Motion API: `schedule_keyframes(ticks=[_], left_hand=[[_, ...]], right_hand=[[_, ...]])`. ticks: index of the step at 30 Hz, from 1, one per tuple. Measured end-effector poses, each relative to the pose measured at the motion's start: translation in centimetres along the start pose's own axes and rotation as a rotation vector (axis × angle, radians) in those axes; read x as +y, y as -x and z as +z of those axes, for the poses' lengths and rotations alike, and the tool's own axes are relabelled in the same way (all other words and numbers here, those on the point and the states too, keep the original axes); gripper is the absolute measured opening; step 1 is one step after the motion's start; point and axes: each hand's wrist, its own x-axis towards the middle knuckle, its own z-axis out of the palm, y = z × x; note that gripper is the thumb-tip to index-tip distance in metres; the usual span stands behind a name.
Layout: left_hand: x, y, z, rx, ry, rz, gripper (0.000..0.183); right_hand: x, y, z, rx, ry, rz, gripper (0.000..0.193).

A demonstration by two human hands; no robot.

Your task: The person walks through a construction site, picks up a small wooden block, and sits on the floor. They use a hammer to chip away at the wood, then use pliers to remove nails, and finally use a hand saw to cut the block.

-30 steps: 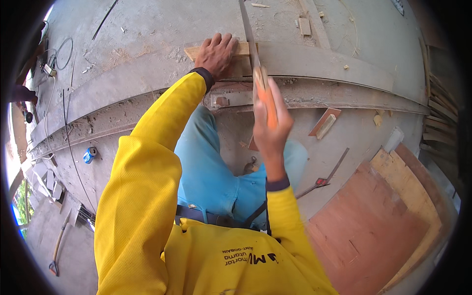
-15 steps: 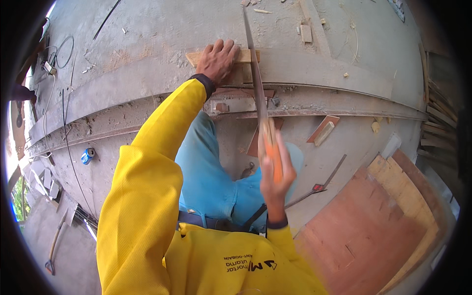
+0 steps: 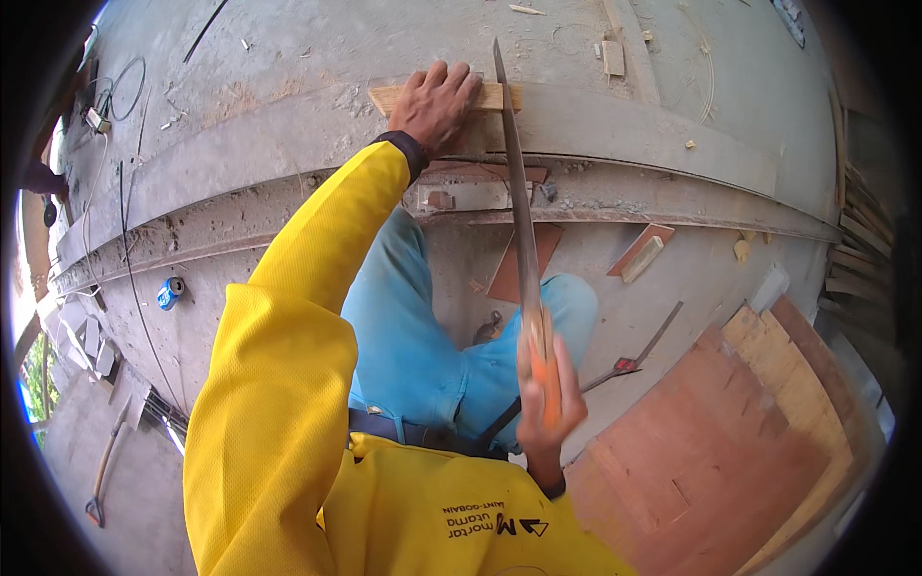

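A short strip of light wood [image 3: 389, 98] lies across a grey board at the edge of the raised concrete surface. My left hand [image 3: 437, 108] presses down on it, fingers curled over its far side. My right hand [image 3: 549, 403] is closed around the orange and wooden handle of a handsaw [image 3: 521, 211]. The blade points away from me and crosses the strip near its right end, just right of my left hand. How deep the blade has cut cannot be made out.
A hammer [image 3: 488, 328] lies on the floor between my legs. Red-brown panels [image 3: 701, 432] and a clamp-like bar tool [image 3: 624, 366] are at the right. A blue can [image 3: 170, 293], a long-handled tool [image 3: 106, 461] and cables [image 3: 115, 101] lie at the left.
My right hand has drawn the handsaw back toward me, and the blade tip sits nearer the strip. My left hand stays on the wood; the whole view has shifted slightly.
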Motion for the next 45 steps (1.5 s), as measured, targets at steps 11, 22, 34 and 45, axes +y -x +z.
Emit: schedule_keyframes(ticks=[11, 22, 34, 45], left_hand=[[0.3, 0.1, 0.2, 0.056, -0.02, 0.004, 0.038], [0.2, 0.1, -0.1, 0.063, -0.046, 0.011, 0.032], [0.1, -0.3, -0.1, 0.035, -0.027, 0.012, 0.039], [0.2, 0.1, 0.5, 0.043, -0.042, 0.008, 0.042]], right_hand=[[5.3, -7.6, 3.7, 0.032, 0.19, 0.025, 0.049], [7.4, -12.3, 6.1, 0.091, 0.187, -0.124, 0.045], [9.2, -10.4, 4.9, 0.015, 0.139, -0.042, 0.046], [0.5, -3.1, 2.4, 0.061, 0.035, 0.063, 0.048]])
